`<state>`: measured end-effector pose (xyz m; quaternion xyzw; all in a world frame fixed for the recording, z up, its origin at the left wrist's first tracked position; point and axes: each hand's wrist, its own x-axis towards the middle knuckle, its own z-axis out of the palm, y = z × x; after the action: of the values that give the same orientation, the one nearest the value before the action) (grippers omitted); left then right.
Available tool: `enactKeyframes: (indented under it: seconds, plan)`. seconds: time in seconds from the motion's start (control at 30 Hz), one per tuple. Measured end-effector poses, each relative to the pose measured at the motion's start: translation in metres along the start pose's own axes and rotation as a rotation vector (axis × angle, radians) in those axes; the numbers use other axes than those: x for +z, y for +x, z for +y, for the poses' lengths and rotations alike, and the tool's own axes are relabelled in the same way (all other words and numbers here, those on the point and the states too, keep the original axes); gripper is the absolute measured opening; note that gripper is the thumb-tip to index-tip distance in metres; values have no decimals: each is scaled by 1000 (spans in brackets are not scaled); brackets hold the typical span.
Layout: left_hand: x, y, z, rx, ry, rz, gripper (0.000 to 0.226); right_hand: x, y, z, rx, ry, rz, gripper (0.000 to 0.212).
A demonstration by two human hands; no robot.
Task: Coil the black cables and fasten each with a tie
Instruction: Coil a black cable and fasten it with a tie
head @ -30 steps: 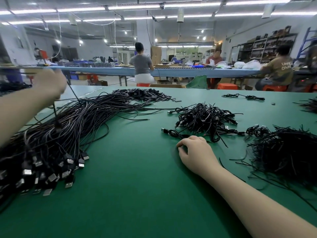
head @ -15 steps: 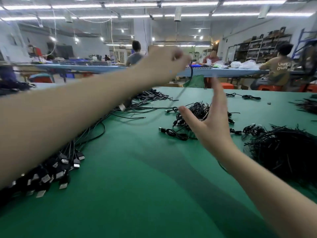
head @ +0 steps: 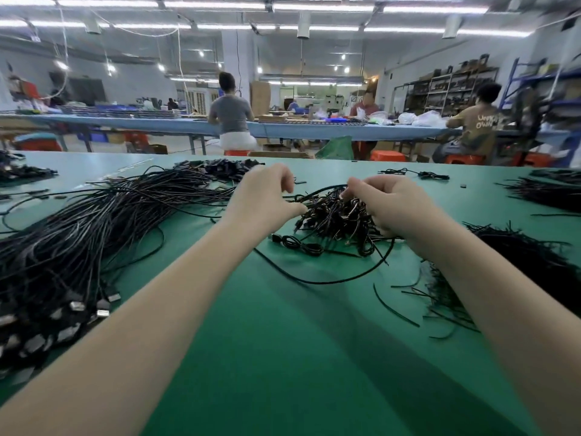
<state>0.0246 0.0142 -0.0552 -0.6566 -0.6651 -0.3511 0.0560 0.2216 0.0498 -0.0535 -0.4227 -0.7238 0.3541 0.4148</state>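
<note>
Both hands have come down from the raised reach of half a second ago and now meet low over the table [head: 283,357]; the left hand [head: 262,201] sits at about eleven o'clock from the middle of the view, the right hand [head: 390,206] at about one o'clock, the two near each other but apart. Between them runs a single black cable [head: 317,191], its held stretch lying roughly nine-to-three; the rest of it sags in a wide loop [head: 330,281] toward six o'clock across the table. Left fingers [head: 287,180] are curled, thumb and forefinger seemingly pinching the cable; right fingers [head: 356,187] are bent round its other part, though the exact grip is hard to make out against the pile of coiled cables [head: 333,221] right behind. Loose uncoiled cables [head: 78,247] spread at nine o'clock; ties [head: 534,262] heap at three o'clock, nearer the right hand. Judging by this, winding is only beginning; the slack hangs toward the person, so the coil would be gathered from that side.
</note>
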Motion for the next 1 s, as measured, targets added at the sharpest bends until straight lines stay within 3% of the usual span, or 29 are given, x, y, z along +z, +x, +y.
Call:
enactKeyframes:
  seconds: [0.07, 0.1, 0.2, 0.27, 0.47, 0.63, 0.73, 0.8, 0.87, 0.93, 1.0]
  plan:
    - [2, 0, -5, -15, 64, -14, 30, 4, 0, -3, 40, 120, 1, 26]
    - [1, -1, -4, -72, 14, -104, 40, 6, 0, -4, 45, 159, -11, 24]
    - [-2, -6, 7, -474, -574, -509, 74, 15, -3, -5, 45, 197, -108, 24]
    - [-2, -7, 11, -553, -864, -594, 74, 24, -7, -4, 37, 229, -227, 27]
    - [-24, 0, 14, -510, -1290, -275, 27, 41, -18, 1, 80, 263, -622, 25]
    - [-51, 0, 25, -384, -1480, -385, 28, 41, -21, 5, 149, 186, -927, 30]
    - [-65, -2, 27, -241, -1605, -640, 36, 40, -22, 7, 172, 131, -874, 38]
    - [-74, -6, 21, -100, -1536, -942, 36, 34, -20, 4, 146, 113, -729, 41]
    - [-72, -12, 15, -32, -1208, -1139, 33, 21, -17, -6, 111, 122, -596, 43]
    - [-61, -13, 14, -138, -902, -1091, 39, 7, -15, -22, 92, 227, -488, 40]
    - [-48, -8, 14, -236, -869, -823, 42, 0, -16, -38, 33, 315, -417, 33]
